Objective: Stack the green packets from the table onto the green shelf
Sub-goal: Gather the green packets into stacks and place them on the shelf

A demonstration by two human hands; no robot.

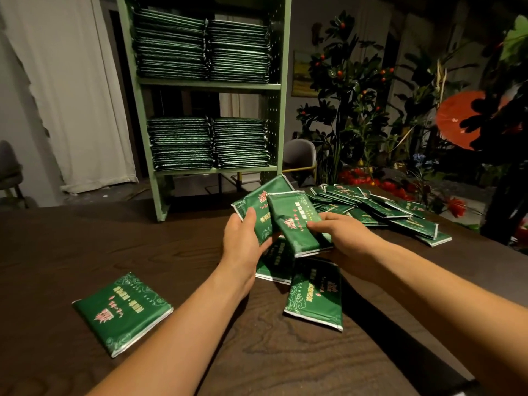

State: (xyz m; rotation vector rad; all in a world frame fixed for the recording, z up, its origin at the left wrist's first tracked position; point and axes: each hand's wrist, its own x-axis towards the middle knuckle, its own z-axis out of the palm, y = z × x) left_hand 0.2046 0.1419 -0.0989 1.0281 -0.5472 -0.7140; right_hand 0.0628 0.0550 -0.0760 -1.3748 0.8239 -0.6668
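My left hand [244, 238] grips a green packet [265, 200] from its left edge, held above the dark wooden table [85, 244]. A second green packet [294, 221] lies across the first, pinched at its right side by my right hand [340, 235]. Below the hands two more packets [315, 294] lie flat, and one lone packet [123, 308] sits at the front left. A loose pile of packets [380, 210] spreads over the right of the table. The green shelf [205, 87] stands at the table's far edge, each of its two visible levels holding two stacks of packets [208, 144].
White curtains [71, 95] hang at the left behind the table. A grey chair [300, 155] stands behind the shelf's right side. Plants with red berries [343, 81] and a red parasol [463, 118] fill the right background.
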